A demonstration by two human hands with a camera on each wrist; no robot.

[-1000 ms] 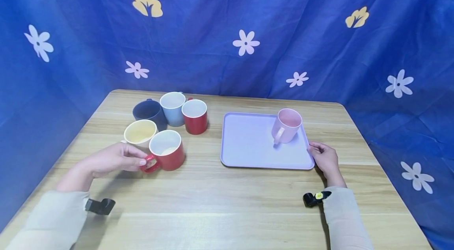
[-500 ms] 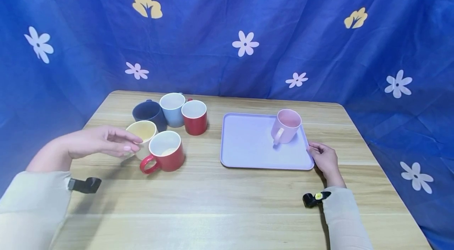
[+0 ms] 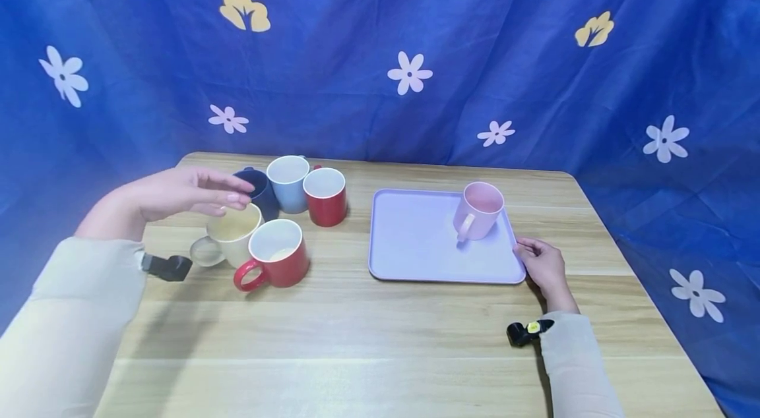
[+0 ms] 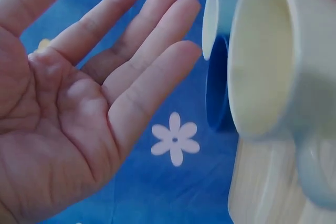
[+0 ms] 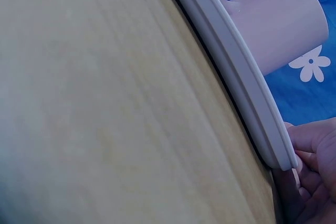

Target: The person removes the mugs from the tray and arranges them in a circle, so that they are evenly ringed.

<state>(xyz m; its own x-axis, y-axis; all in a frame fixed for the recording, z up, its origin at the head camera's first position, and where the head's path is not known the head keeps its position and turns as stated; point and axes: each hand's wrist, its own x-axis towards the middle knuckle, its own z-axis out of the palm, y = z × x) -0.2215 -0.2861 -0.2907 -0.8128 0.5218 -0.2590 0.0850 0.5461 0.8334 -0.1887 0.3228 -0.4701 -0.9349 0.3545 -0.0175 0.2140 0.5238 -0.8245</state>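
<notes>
My left hand (image 3: 184, 192) hovers over the cream mug (image 3: 242, 243) with its fingers extended, holding nothing. In the left wrist view the palm and spread fingers are apart from the cream mug (image 4: 310, 61). Just in front of that mug stands a red mug (image 3: 287, 269), its handle pointing left. A dark blue mug (image 3: 268, 197) behind is partly hidden by my fingers. My right hand (image 3: 545, 269) pinches the right edge of a lilac tray (image 3: 410, 240). On the tray's right side a pink mug (image 3: 482, 217) stands upright.
A light blue mug (image 3: 289, 190) and a second red mug (image 3: 326, 206) stand close together behind the cream and front red mugs. All rest on a wooden table (image 3: 356, 352). A blue flowered curtain (image 3: 332, 42) hangs behind and at both sides.
My left hand has let go of the front red mug's handle, risen, and moved back over the cream mug. My right hand and the tray stay in place.
</notes>
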